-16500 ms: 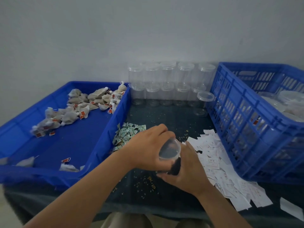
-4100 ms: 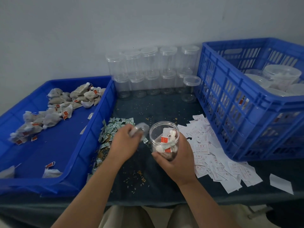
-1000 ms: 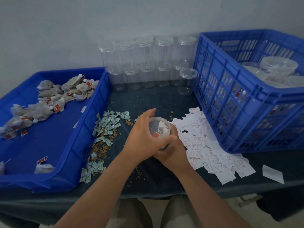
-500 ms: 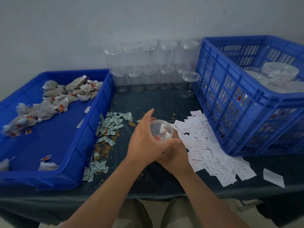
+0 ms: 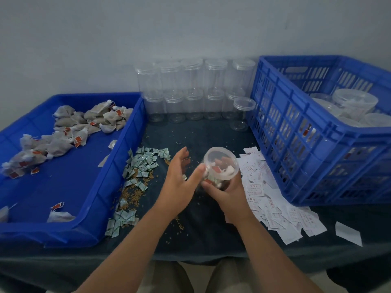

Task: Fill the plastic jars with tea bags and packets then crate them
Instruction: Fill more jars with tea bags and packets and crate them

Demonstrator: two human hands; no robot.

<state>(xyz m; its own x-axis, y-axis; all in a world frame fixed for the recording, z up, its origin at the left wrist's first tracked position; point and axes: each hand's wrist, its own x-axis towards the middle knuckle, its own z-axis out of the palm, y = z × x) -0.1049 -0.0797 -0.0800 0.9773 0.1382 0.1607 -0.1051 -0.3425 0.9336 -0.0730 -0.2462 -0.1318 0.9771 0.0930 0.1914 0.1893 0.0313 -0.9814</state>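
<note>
Dark table (image 5: pixel 207 233): crates (image 5: pixel 313 144), packets (image 5: pixel 273 199)

Left hand (image 5: pixel 179 182) off lidded jar (image 5: pixel 220 166); right hand (image 5: pixel 228 193) lifted it.

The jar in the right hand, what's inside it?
Through the clear lid of the jar, white tea bags with red tags show. The right hand covers its lower part, hiding the rest.

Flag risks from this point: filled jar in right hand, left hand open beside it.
1. The filled jar is held by the right hand alone, tilted; the left hand is off it. If the lid isn't fully seated, tea bags could spill.
2. The white slips lie between the jar and the blue crate; a low carry could sweep them off the table.
</note>
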